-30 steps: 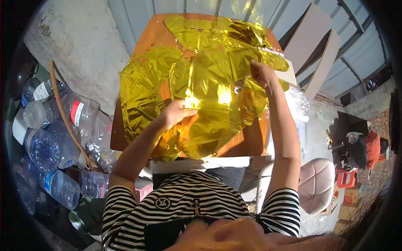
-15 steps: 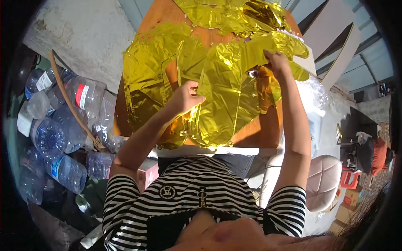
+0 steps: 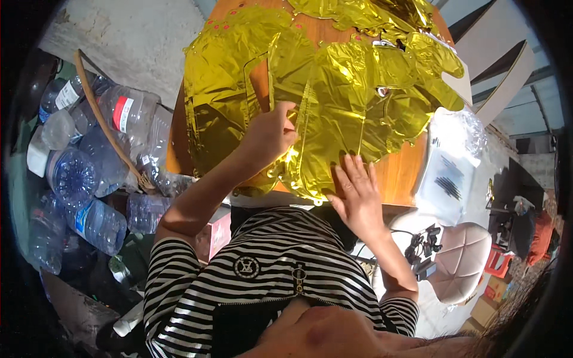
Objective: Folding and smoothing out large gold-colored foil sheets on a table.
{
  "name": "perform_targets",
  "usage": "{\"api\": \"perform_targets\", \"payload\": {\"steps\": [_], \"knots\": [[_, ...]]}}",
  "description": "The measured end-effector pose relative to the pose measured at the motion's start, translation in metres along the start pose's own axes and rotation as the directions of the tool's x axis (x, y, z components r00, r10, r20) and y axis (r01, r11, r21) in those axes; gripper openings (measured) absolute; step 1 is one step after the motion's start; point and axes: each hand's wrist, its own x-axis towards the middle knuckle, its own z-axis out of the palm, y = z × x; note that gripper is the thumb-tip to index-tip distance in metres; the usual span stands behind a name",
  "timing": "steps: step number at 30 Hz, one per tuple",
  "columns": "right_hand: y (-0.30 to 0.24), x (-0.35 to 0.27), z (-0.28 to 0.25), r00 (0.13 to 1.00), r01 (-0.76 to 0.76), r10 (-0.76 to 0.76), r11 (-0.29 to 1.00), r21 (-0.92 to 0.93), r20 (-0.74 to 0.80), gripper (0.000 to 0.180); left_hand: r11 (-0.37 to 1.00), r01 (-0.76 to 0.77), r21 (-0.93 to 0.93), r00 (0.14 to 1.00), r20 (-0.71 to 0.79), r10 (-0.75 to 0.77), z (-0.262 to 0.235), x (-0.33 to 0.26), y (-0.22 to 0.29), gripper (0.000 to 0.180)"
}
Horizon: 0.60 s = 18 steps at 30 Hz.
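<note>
Shiny gold foil balloons (image 3: 334, 95), flat and crumpled, cover most of an orange wooden table (image 3: 406, 173). My left hand (image 3: 271, 131) pinches the edge of one gold foil piece near the table's middle. Near the front edge of the table, my right hand (image 3: 355, 194) lies flat with fingers spread on the lower rim of the foil. Both forearms come up from my black-and-white striped shirt.
Several empty plastic water bottles (image 3: 83, 173) are heaped on the left with a curved wooden stick (image 3: 107, 125) across them. Clear plastic bags (image 3: 447, 161) lie at the table's right end. A beige padded chair (image 3: 459, 262) stands at the lower right.
My right hand let go of the far foil edge and came down to the near edge, flat on the foil. The left hand stayed on the foil; the view shifted closer.
</note>
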Motion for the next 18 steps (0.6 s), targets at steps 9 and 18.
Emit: {"api": "perform_targets", "payload": {"steps": [9, 18], "knots": [[-0.018, 0.001, 0.02, 0.997, -0.009, 0.009, 1.0, -0.006, -0.071, 0.053, 0.997, 0.061, -0.044, 0.998, -0.011, -0.062, 0.007, -0.002, 0.0, 0.05], [-0.021, 0.003, 0.015, 0.999, -0.029, 0.028, 1.0, -0.013, -0.045, 0.051, 0.999, 0.02, -0.032, 0.999, 0.03, -0.019, 0.004, -0.001, 0.004, 0.038]]}}
